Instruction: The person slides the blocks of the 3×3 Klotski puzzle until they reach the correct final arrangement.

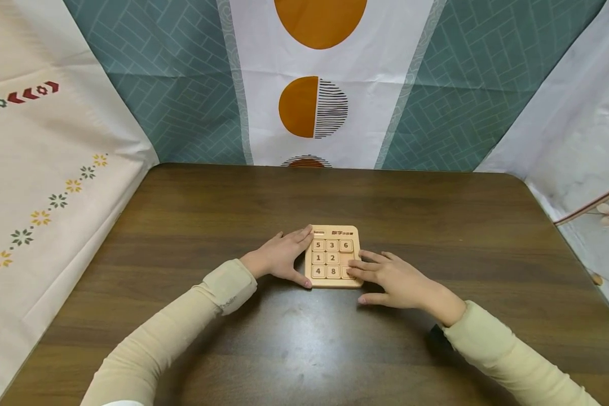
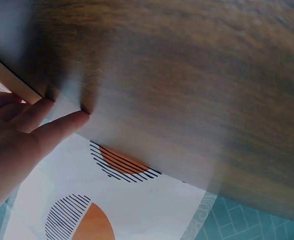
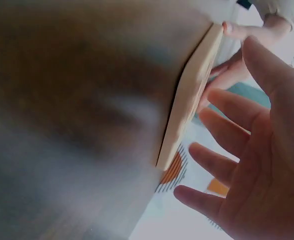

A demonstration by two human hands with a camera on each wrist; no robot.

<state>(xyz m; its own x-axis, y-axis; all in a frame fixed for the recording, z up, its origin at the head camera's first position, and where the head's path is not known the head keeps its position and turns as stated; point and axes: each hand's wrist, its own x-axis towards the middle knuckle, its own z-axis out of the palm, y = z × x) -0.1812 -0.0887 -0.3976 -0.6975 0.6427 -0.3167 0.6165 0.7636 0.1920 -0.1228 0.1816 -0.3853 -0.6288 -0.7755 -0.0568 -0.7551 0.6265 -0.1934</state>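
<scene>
A light wooden number slide puzzle (image 1: 333, 232) lies flat on the table, with numbered square tiles in its frame. Its top row reads 5, 3, 6; below come 1 and 2, then 4 and 8. My left hand (image 1: 284, 255) holds the frame's left side, thumb at the near corner and fingers at the far one. In the left wrist view, two fingers of that left hand (image 2: 17, 135) extend past the edge. My right hand (image 1: 398, 279) spreads over the right side, its fingertips at the lower-right tile and hiding that number. The right wrist view shows the right hand (image 3: 257, 150) with fingers apart beside the puzzle (image 3: 189, 100).
The dark wooden table (image 1: 223, 203) extends around the puzzle. Behind it hangs a patterned curtain (image 1: 411, 34) with orange circles. A white cloth with flowers (image 1: 56, 141) hangs on the left. Something dark (image 1: 438, 338) sits beneath the right wrist.
</scene>
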